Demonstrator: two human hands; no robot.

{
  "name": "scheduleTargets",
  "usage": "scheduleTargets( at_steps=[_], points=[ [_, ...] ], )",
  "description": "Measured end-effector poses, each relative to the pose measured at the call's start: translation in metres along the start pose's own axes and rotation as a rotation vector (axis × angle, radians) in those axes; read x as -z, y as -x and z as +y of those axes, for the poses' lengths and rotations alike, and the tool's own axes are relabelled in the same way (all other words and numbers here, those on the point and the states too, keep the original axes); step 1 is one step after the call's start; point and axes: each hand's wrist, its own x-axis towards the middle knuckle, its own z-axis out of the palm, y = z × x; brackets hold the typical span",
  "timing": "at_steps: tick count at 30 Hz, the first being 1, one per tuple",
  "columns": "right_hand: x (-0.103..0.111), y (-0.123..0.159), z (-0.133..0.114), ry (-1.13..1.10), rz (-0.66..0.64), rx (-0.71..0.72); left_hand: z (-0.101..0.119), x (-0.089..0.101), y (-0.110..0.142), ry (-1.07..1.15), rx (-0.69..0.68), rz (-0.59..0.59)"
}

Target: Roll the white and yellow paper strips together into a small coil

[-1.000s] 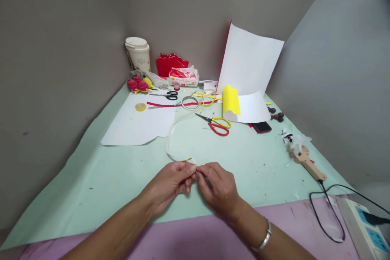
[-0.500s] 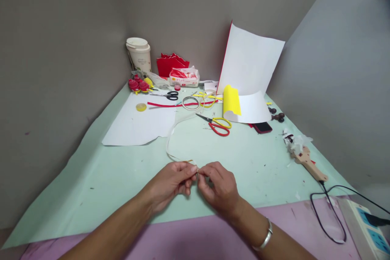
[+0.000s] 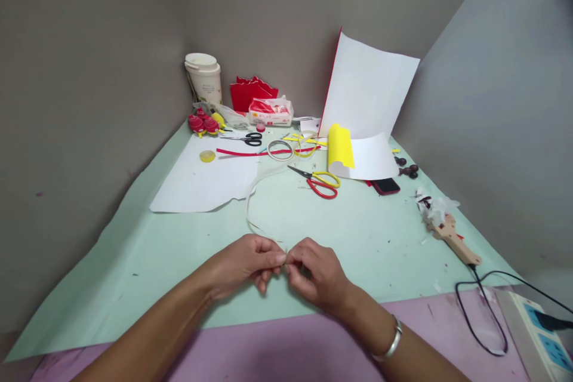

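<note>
My left hand [image 3: 253, 264] is closed in a pinch on a thin pale strip [image 3: 249, 210]. From those fingers the strip curves up and away across the table toward a whitish ring-shaped roll [image 3: 280, 151]. Close against it, my right hand [image 3: 313, 270] pinches too, its fingertips meeting the left thumb tip where the strip's near end seems to be. Fingers cover most of that end, so its exact shape is hidden. Beyond the hands lie open scissors [image 3: 319, 181] with one yellow and one red handle.
A white paper sheet [image 3: 206, 182] lies at left with a tape roll [image 3: 207, 156] on it. Black-handled scissors [image 3: 253, 139], a lidded cup [image 3: 203, 79] and a yellow corrugated sheet [image 3: 340, 148] are farther back. A glue gun [image 3: 454, 242] with a black cord and a power strip [image 3: 535, 334] sit right.
Both hands have shifted slightly left and keep pinching together. The strip's orange-brown bit that stuck out above the left hand now shows less.
</note>
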Motion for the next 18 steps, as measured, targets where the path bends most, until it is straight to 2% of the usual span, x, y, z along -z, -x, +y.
scheduleTargets(
  at_steps=[5, 9, 11, 14, 18],
  points=[
    [0.004, -0.004, 0.002, -0.234, -0.060, -0.172, -0.001, 0.002, -0.001, -0.039, -0.015, -0.007],
    [0.005, -0.007, 0.002, -0.279, -0.048, -0.300, -0.003, -0.002, -0.003, 0.000, -0.036, 0.045],
    [0.004, -0.006, 0.002, -0.234, 0.010, -0.295, -0.003, -0.006, -0.003, 0.036, -0.056, 0.074],
    [0.000, -0.003, 0.001, -0.095, 0.105, -0.215, -0.004, -0.013, -0.004, 0.111, -0.089, 0.110],
    [-0.004, 0.001, 0.000, 0.095, 0.144, -0.111, -0.008, -0.020, -0.005, 0.150, -0.092, 0.158]
  ],
)
